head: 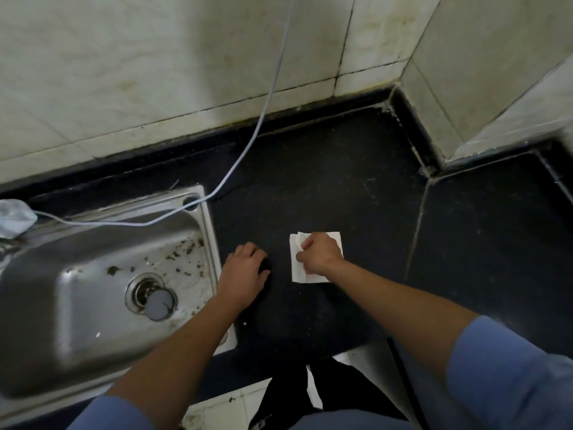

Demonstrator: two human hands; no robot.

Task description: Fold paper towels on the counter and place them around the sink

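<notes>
A white paper towel (297, 268), folded into a small rectangle, lies flat on the black counter (325, 181) just right of the steel sink (208, 231). My right hand (319, 254) sits on top of it with fingers curled, pinching its upper left edge; the hand hides the towel's middle. My left hand (245, 271) rests on the bare counter between the sink's right rim and the towel, fingers loosely bent, holding nothing.
A pale hose (263, 119) hangs down the tiled wall and runs across the sink's back rim to a crumpled pale object (14, 217) at far left. The sink basin holds dark debris and a drain plug (159, 304). A wall corner juts in at the right.
</notes>
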